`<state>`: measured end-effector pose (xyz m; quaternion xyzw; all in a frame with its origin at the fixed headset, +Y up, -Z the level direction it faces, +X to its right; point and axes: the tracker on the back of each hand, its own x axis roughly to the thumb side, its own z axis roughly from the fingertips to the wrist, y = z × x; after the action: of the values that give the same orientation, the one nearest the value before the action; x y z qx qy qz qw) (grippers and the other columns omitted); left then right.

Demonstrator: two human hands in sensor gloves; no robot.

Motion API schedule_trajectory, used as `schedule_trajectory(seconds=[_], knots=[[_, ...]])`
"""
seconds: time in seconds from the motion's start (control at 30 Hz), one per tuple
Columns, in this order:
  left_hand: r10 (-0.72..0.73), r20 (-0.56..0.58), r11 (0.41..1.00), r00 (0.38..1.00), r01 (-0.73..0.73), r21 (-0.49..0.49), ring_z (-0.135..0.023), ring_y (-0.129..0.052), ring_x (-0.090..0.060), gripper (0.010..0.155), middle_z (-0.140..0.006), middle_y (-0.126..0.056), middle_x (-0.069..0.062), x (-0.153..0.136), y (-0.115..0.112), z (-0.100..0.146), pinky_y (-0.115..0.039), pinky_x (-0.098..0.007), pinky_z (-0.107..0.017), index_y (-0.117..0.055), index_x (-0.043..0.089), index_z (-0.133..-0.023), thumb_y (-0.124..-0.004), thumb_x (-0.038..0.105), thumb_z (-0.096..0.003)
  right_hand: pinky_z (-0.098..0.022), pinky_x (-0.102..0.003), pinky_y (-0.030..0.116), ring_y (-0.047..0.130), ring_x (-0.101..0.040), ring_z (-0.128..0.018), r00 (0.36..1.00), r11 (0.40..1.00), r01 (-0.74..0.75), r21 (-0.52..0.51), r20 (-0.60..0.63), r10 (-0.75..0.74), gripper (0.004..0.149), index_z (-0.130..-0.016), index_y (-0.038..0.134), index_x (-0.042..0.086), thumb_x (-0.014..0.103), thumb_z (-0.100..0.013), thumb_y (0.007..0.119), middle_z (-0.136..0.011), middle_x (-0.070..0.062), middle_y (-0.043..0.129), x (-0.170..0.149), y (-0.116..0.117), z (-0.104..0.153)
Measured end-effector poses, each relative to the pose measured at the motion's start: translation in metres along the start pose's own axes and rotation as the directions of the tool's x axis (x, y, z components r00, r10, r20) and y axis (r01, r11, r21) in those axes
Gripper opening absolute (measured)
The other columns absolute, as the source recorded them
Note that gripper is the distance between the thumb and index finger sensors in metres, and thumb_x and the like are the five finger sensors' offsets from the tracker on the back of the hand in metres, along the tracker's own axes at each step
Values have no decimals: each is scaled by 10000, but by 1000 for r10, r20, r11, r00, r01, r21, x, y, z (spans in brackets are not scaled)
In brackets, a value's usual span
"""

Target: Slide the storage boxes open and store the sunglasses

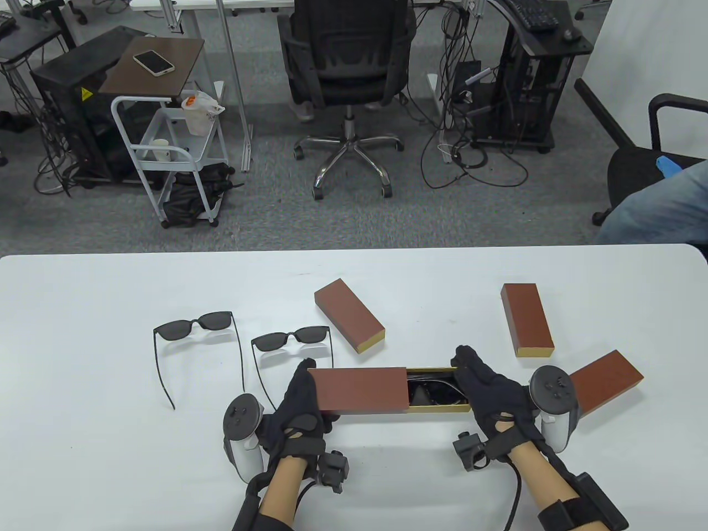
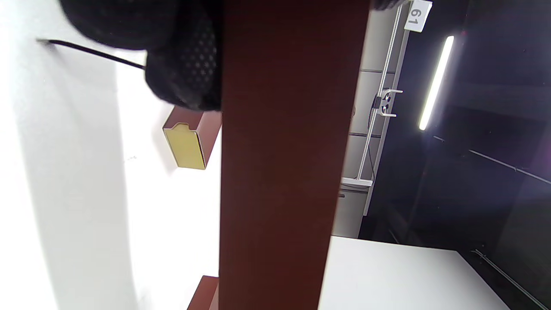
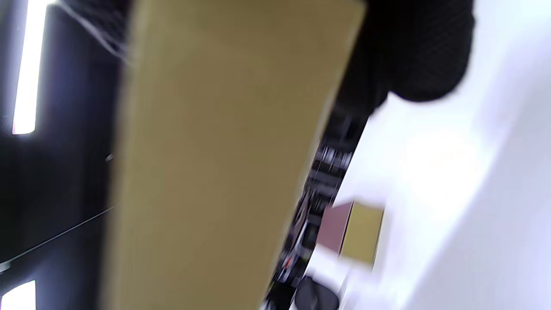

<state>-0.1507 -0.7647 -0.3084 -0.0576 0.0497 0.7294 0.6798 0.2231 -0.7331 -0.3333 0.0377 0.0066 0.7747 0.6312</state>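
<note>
Sunglasses [image 1: 434, 391] half hidden inside tray [image 1: 437, 409].

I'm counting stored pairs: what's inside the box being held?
In the gold tray pulled out of the brown sleeve, a pair of dark sunglasses shows. The sleeve and the right hand hide the rest of them.

Gloves: black fabric on the left hand [image 1: 296, 412] and the right hand [image 1: 492, 395], with open slits over the knuckles; the left wrist view shows a dotted mesh weave on the fingers [image 2: 189, 64].
Trackers: a grey-white controller-shaped unit with a dark round top and small buttons sits beside each hand, left tracker [image 1: 242, 434] and right tracker [image 1: 553, 404].
Wrist cameras: small black boxy modules, left camera [image 1: 333, 470] and right camera [image 1: 470, 451].
Straps: black bands around both wrists and forearms.
Cables: thin black leads run along the forearms toward the bottom edge.
</note>
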Motion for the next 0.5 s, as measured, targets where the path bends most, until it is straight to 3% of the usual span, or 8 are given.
schedule_trajectory(seconds=[0.13,0.5], knots=[[30,-28,999,999,-31,-22,-525,-937,-256,722,-823,-837,-115,-1,-4,0,-814,-411,-346,-423,210,-1126,-476,585,-512,-681,-497,563,477,-401,-953,993,992,115,46,16,-116,838,-967,282,245,664,-347,660,-1059,-149,318,-3,10,4],[-22,-80,980,997,5,-200,-571,-975,-271,738,-866,-848,-127,4,-27,1,-837,-427,-367,-377,163,-1121,-501,579,-525,-723,-500,386,227,-347,-988,987,960,135,246,48,-151,914,-960,127,272,779,-323,543,-1064,-84,105,3,27,6]])
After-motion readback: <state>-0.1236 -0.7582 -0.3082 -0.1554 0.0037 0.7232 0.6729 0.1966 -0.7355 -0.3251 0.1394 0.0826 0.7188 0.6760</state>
